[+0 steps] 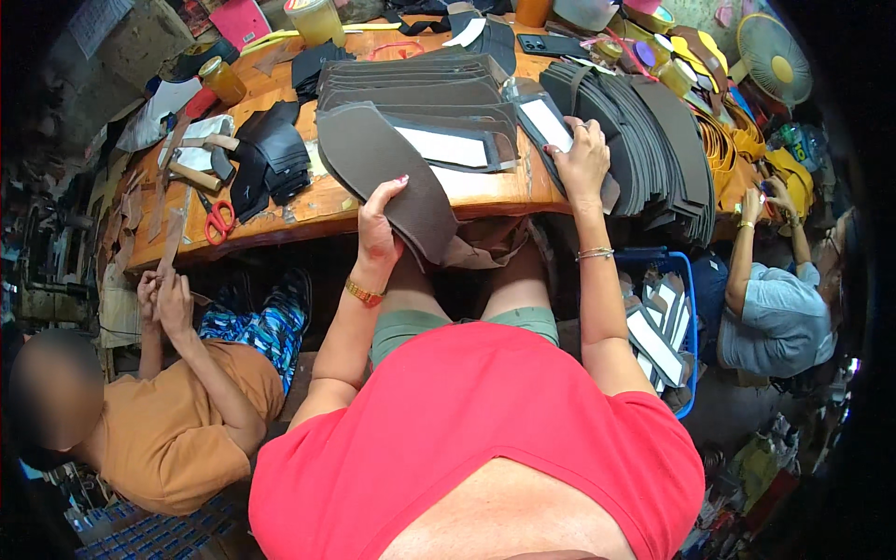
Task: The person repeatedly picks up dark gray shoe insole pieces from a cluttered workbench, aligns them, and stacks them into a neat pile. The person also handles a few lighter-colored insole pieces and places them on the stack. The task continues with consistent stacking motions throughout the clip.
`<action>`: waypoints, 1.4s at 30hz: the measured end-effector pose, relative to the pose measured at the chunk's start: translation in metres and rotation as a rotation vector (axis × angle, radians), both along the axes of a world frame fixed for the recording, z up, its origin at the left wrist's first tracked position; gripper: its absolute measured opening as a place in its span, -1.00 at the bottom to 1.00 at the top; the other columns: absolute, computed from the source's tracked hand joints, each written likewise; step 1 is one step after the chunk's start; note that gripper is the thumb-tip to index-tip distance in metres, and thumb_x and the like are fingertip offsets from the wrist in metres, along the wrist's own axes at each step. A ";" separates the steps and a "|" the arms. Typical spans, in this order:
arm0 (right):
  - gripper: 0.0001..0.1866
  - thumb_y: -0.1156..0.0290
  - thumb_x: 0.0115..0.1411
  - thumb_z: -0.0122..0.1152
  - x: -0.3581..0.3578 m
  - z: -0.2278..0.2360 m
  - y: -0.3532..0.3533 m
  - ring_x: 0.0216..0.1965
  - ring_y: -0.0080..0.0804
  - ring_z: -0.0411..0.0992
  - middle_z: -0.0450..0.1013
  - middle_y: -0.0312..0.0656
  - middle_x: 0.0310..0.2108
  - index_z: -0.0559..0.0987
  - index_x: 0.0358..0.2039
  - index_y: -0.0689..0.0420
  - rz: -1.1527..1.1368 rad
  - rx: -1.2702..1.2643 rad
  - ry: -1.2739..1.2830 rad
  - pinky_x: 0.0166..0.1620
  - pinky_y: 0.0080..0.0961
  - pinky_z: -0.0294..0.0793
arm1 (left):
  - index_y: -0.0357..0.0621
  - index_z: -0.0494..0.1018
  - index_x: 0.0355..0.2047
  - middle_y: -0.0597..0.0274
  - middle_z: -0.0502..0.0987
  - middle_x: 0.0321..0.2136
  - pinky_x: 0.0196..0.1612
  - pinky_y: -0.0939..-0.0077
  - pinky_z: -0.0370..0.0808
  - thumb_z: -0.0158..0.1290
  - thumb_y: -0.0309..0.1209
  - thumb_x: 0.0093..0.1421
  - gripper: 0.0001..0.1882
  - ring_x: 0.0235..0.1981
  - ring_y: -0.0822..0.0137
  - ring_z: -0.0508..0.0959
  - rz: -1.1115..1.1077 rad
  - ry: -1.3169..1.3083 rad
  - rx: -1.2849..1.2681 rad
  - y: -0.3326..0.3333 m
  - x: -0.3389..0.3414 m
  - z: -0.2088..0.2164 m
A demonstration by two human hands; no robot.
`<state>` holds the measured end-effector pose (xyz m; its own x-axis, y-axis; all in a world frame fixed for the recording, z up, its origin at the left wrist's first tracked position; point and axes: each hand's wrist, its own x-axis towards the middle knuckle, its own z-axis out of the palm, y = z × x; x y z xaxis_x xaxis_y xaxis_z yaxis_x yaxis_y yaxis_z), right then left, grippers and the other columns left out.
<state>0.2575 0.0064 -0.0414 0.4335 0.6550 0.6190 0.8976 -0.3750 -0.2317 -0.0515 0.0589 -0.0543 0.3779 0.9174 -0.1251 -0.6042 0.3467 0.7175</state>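
My left hand (379, 224) is closed round the near edge of a dark brown sole-shaped sheet (392, 173), its thumb on top. The sheet is tilted above the table's front edge. On the right, my right hand (582, 161) grips a dark strip with a white panel (543, 123), its fingers bent over the strip's right side. A similar white-panelled piece (439, 145) lies between my hands, partly covered by the brown sheet. Behind it spread overlapping rows of brown pieces (411, 91). Close to my right hand leans a thick fanned stack of dark sole-shaped sheets (644, 131).
Red scissors (219, 222), a hammer (194, 175) and black pieces (271, 154) lie on the left of the wooden table (322, 213). Below right stands a blue basket (692, 350) of white-panelled pieces. Co-workers sit at both sides; a phone (549, 44) and jars lie farther back.
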 end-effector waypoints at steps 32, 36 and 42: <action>-0.80 0.43 0.14 0.35 -0.114 0.065 0.064 -0.47 -0.59 0.33 0.43 -0.28 -0.50 0.50 -0.35 0.25 1.099 -0.077 0.573 -0.36 -0.58 0.35 | -0.15 0.29 0.19 0.24 0.43 0.09 0.09 0.41 0.29 -0.09 0.24 0.29 -0.25 -0.05 0.39 0.40 0.688 0.274 0.293 0.026 -0.058 0.024; -0.82 0.41 0.10 0.32 -0.108 0.026 0.097 -0.36 -0.14 0.51 0.55 -0.11 -0.41 0.52 -0.33 0.19 1.072 -0.183 0.463 -0.28 -0.31 0.45 | -0.30 0.24 0.18 0.18 0.36 0.06 0.15 0.33 0.31 0.22 0.13 0.12 -0.14 0.02 0.22 0.41 0.814 0.433 0.760 0.029 -0.072 0.041; -0.77 0.39 -0.01 0.36 -0.102 -0.014 0.110 -0.27 -0.06 0.51 0.54 -0.09 -0.36 0.57 -0.34 0.18 0.831 0.338 0.068 -0.16 -0.26 0.49 | 0.02 0.47 0.16 0.24 0.51 -0.06 0.06 0.27 0.33 0.34 0.28 -0.34 0.04 -0.04 0.22 0.46 0.643 1.063 1.609 0.043 -0.028 0.072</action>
